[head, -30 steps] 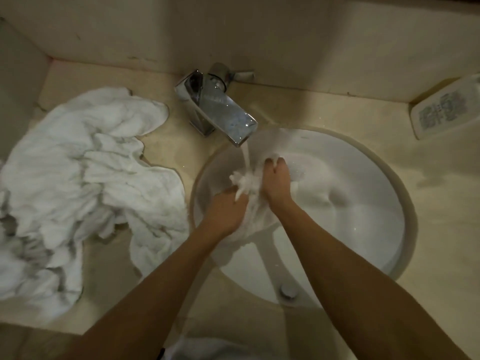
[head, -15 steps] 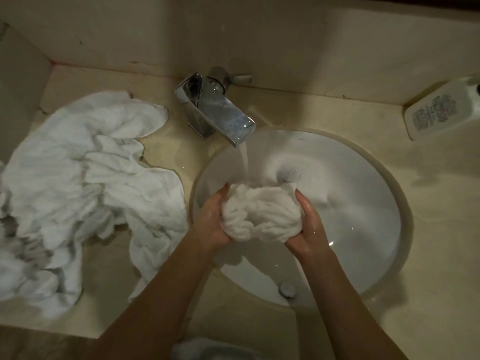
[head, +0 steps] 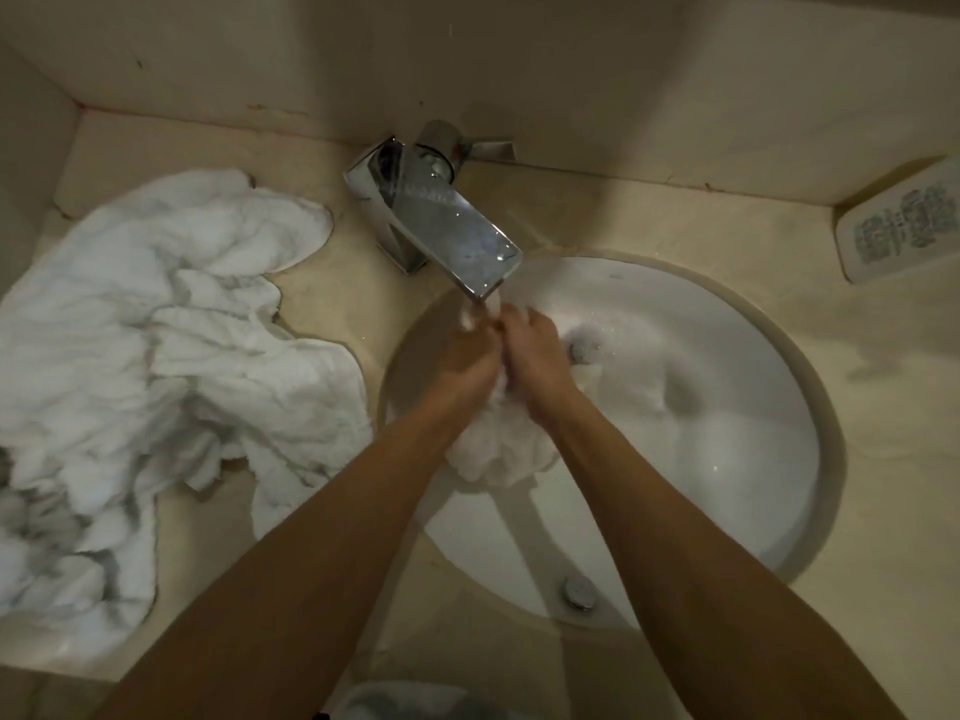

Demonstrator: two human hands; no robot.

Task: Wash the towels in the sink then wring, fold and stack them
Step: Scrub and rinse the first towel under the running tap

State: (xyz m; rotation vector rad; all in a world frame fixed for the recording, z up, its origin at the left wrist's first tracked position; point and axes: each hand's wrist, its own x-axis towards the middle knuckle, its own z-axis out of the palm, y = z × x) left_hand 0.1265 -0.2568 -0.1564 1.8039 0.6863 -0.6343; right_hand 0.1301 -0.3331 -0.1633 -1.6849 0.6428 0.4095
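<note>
Bunching between both hands' fingers (head: pixel 511 324), towel (head: pixel 498 454) hangs under faucet (head: pixel 447 231).

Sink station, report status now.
Left hand and right hand both grip the towel under the running faucet. Unwashed pile waits on the counter. Nothing in the way.

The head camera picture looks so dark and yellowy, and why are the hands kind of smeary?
In the head view the light is dim and warm, so the counter looks yellowish; the left hand and right hand are a little blurred around the towel, probably from moving; the tap shows a small bright glint; the arms throw soft shadows into the sink; the wide lens bends the edges.
</note>
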